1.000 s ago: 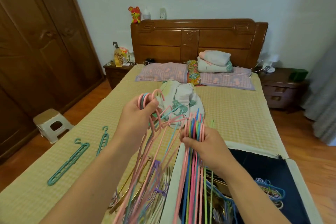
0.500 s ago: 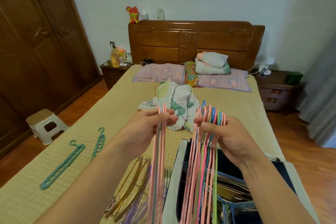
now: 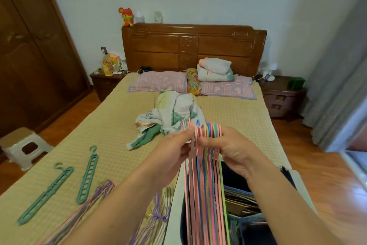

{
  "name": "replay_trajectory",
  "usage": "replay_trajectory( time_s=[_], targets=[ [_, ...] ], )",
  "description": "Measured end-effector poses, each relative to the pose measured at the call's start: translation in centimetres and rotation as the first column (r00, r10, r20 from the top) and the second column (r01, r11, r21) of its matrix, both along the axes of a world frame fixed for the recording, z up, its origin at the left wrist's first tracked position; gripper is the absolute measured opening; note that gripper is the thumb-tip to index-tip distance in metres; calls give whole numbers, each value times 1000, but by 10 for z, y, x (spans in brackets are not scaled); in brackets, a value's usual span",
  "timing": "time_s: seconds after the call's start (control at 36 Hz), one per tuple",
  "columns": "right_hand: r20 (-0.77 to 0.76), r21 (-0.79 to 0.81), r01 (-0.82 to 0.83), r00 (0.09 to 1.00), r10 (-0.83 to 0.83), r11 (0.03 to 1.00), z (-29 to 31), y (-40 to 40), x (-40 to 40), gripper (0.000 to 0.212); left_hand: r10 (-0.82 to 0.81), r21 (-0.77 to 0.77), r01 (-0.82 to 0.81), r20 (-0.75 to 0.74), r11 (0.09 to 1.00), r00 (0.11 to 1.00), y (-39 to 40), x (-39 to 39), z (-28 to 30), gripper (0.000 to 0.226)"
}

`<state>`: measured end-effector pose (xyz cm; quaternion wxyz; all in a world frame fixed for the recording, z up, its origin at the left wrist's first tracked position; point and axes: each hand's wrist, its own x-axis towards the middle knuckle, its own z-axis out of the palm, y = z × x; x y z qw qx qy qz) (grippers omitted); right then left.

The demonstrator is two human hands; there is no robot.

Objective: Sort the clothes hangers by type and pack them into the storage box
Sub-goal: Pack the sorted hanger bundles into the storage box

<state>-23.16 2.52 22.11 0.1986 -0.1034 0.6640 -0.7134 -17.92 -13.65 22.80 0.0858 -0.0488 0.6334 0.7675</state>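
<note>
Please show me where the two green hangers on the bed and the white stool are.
Left green hanger [image 3: 46, 193], head view, middle of its long body.
Right green hanger [image 3: 88, 177], head view, middle of its long body.
Stool [image 3: 14, 139], head view, its tan top.

A big bed [image 3: 111, 131] has a yellow checked mat on top. A crumpled blanket [image 3: 172, 113] lies in the middle of it. Two pink pillows [image 3: 158, 81] sit by the brown headboard [image 3: 193, 48], with a bright roll [image 3: 193, 84] between them and folded covers [image 3: 215, 69] on the right one. A red toy [image 3: 126, 16] stands on the headboard's left end. A white stool [image 3: 21, 146] is on the floor near the wardrobe [image 3: 29, 50]. A nightstand [image 3: 282, 95] stands by the grey curtain [image 3: 337, 85].
</note>
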Motion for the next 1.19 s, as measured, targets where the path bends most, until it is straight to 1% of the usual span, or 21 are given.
replay_trajectory(
  time_s=[0.17, 0.31, 0.39, 0.5, 0.53, 0.58, 0.64, 0.67, 0.69, 0.72, 0.75, 0.78, 0.81, 0.86, 0.92, 1.0, 1.06, 1.11, 1.14, 1.17, 1.19],
  targets=[
    [-77, 60, 24, 997, -19, 998, -6, 19, 7, 22, -22, -114, 20, -21, 993, 1000, 23, -7, -10, 35],
    [-116, 99, 110, 988, -98, 989, -5, 34, 13, 24, -70, -77, 69, -11, 995, 998, 46, -17, -12, 35],
    [-116, 111, 281, 956, -268, 953, -13, 37, 9, 22, -53, -112, 52, -9, 992, 999, 67, -25, -7, 34],
    [27, 77, 543, 837, -546, 836, -28, 35, 2, 25, -80, -237, 71, -28, 969, 996, 97, -33, -9, 27],
    [60, 62, 588, 804, -591, 806, -34, 36, 0, 24, -91, -312, 77, -32, 947, 995, 102, -33, -10, 37],
    [143, 8, 655, 747, -649, 756, -41, 41, -1, 31, -118, -531, 95, -9, 842, 993, 106, -22, -18, 81],
    [225, -46, 700, 702, -676, 713, -40, 49, 5, 37, -180, -725, 120, -5, 678, 984, 103, 1, -35, 107],
    [251, -63, 723, 679, -690, 688, -39, 53, 7, 32, -244, -824, 150, 15, 547, 970, 101, 15, -45, 114],
    [279, -92, 748, 653, -704, 658, -41, 55, 9, 27, -286, -909, 181, 72, 375, 956, 101, 26, -57, 118],
    [298, -130, 761, 642, -707, 636, -40, 55, 11, 25, -284, -964, 171, 109, 204, 953, 100, 30, -72, 119],
    [314, -155, 778, 623, -717, 608, -42, 53, 11, 23, -244, -990, 123, 104, 65, 964, 102, 31, -86, 118],
    [322, -167, 790, 609, -725, 590, -42, 49, 14, 21, -197, -998, 56, 63, -39, 978, 105, 28, -98, 114],
    [325, -155, 796, 600, -731, 585, -42, 45, 15, 20, -154, -995, -25, -10, -97, 988, 109, 24, -104, 109],
    [305, -142, 822, 567, -765, 552, -40, 37, 17, 22, -114, -975, -171, -155, -145, 981, 110, 13, -116, 96],
    [270, -136, 853, 521, -810, 503, -42, 31, 15, 27, -161, -942, -295, -269, -163, 950, 104, 5, -127, 79],
    [265, -131, 857, 514, -816, 498, -41, 27, 12, 30, -217, -927, -331, -292, -175, 932, 98, 2, -127, 53],
    [213, -137, 801, 598, -773, 582, -44, 33, 9, 27, -222, -933, -311, -269, -181, 937, 97, 1, -123, 32],
    [84, -124, 631, 776, -626, 766, -41, 43, 14, 15, -201, -943, -279, -241, -184, 949, 90, 1, -115, 19],
    [-1, -36, 505, 863, -505, 862, -39, 50, 18, 10, -190, -947, -263, -229, -184, 955, 84, 1, -111, 16],
    [-79, 99, 359, 933, -352, 928, -38, 60, 24, 26, -183, -949, -252, -218, -191, 959, 77, 1, -107, 16],
    [-126, 215, 227, 971, -203, 950, -39, 73, 34, 35, -177, -949, -237, -202, -209, 963, 70, 1, -103, 17]
  ],
)
